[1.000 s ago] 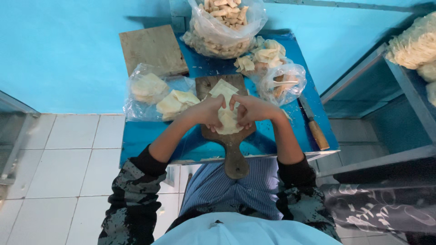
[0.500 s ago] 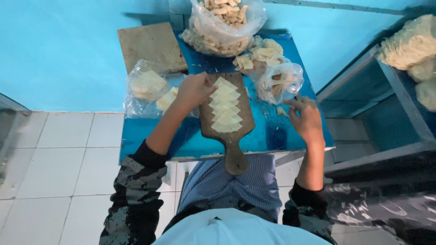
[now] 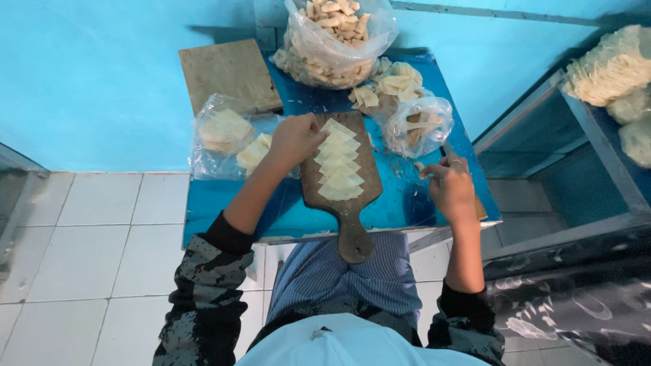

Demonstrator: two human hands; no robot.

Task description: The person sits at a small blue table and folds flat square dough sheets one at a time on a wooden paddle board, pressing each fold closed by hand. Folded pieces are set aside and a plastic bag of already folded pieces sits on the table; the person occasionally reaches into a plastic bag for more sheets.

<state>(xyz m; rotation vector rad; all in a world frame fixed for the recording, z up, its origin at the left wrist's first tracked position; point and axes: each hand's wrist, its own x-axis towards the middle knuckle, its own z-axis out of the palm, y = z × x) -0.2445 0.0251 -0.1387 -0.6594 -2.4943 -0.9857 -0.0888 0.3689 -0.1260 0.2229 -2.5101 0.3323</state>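
Looking down, a white tiled floor (image 3: 88,237) and a bright blue wall (image 3: 88,74) fill most of the view. A blue worktop (image 3: 400,196) stands against the wall, and a blue shelf (image 3: 590,163) stands to its right with pale bundles of noodles (image 3: 607,68) on top. At the far end of the worktop sits a big clear bag of fried pieces (image 3: 336,37). A flat square wooden board (image 3: 227,73) lies to the left of it. Nearer, on the left, a clear bag of pale dough squares (image 3: 227,139) lies flat. On the right is a smaller knotted clear bag (image 3: 417,125), with a loose heap of pale pieces (image 3: 390,85) just behind it. In the middle lies a dark wooden paddle board (image 3: 342,196), its handle pointing back over the edge of the worktop toward the person. A neat row of pale dough squares (image 3: 339,166) lies on it, each one overlapping the next. The left hand (image 3: 295,139) rests at the top left edge of this board, its fingers curled and touching the far end of the row. The right hand (image 3: 451,186) is well apart from the board, at the right edge of the worktop. Its fingers are bent in close together, and I cannot tell if they hold anything.
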